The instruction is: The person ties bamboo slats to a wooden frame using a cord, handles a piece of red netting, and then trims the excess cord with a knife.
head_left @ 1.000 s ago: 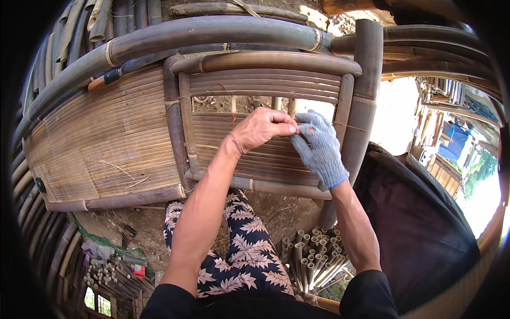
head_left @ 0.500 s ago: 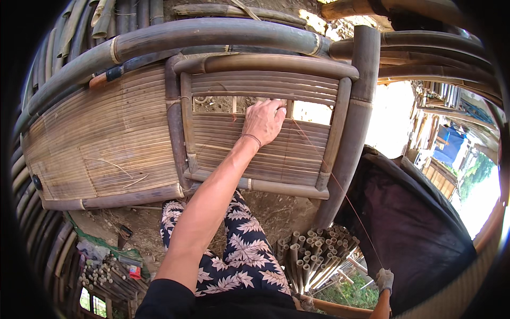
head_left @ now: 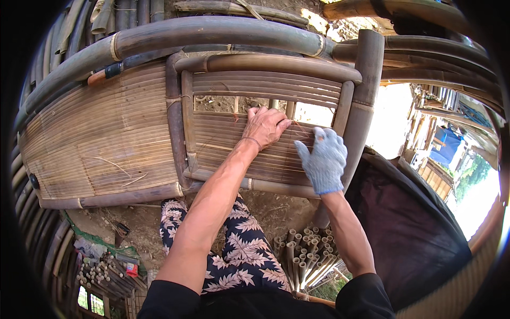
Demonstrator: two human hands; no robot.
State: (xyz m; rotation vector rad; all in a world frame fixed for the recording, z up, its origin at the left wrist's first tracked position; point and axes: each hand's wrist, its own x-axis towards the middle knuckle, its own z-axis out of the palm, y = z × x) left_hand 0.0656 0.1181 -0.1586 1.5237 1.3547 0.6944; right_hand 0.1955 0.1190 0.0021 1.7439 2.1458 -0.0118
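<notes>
While the left hand (head_left: 265, 129) curls over the slats' (head_left: 220, 133) upper edge, its grip hidden, and the gloved right hand (head_left: 325, 162) stands thumb-apart, the thin orange cord (head_left: 300, 126) between them would best be drawn evenly.

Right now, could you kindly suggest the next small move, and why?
I'd probably have the gloved right hand gather the orange thread: it shows beside the bare left hand at the upper edge of the lower slats, and the right thumb stands apart.
</notes>
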